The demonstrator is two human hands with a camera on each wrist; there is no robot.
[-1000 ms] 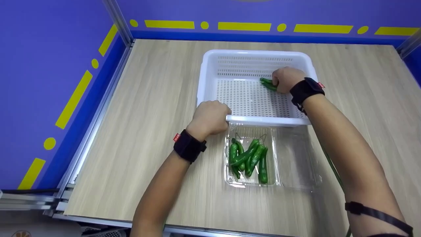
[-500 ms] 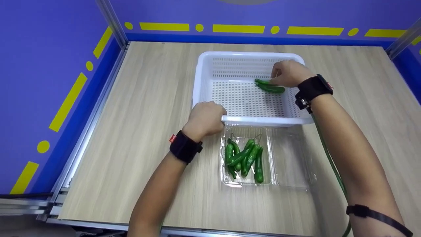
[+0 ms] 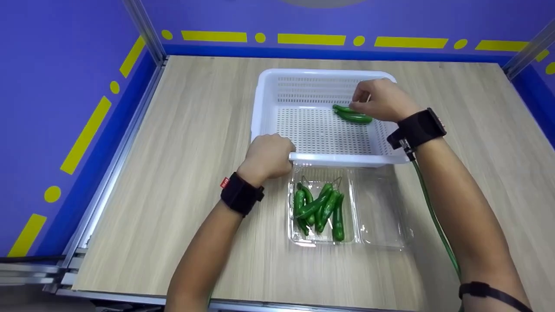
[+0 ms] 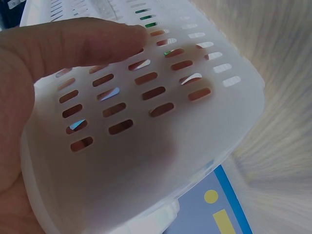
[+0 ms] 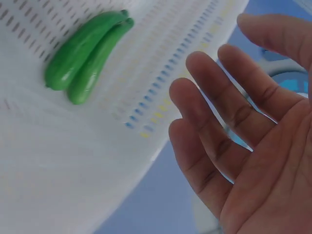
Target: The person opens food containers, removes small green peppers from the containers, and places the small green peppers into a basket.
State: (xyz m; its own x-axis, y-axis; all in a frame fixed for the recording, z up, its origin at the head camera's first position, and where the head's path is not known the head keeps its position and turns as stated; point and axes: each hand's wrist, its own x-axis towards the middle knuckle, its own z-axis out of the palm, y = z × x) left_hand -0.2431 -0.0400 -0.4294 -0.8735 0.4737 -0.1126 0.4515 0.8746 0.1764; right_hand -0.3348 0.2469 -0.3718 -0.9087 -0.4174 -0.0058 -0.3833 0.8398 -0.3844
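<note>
My left hand (image 3: 269, 155) grips the near left corner of a white slotted plastic basket (image 3: 338, 158). In the left wrist view its thumb (image 4: 97, 43) presses the basket's wall, and skin shows through the slots. My right hand (image 3: 381, 100) hovers over the basket's right side with fingers loosely bent and nothing in them. Two long green peppers (image 5: 75, 51) lie side by side on the basket floor, apart from that hand in the right wrist view. Several more green peppers (image 3: 330, 209), some with thin stems, lie in the left half of a clear plastic box.
The clear box (image 3: 291, 229) sits right in front of the basket, its transparent lid (image 3: 381, 216) folded out flat to the right. A green cable (image 3: 433, 212) runs along the right forearm. Blue walls (image 3: 303, 17) border the wooden table (image 3: 208, 130).
My right hand has let go of the green peppers, opened its fingers and drawn up and back from them. My left hand keeps its grip on the basket. The head view has shifted slightly.
</note>
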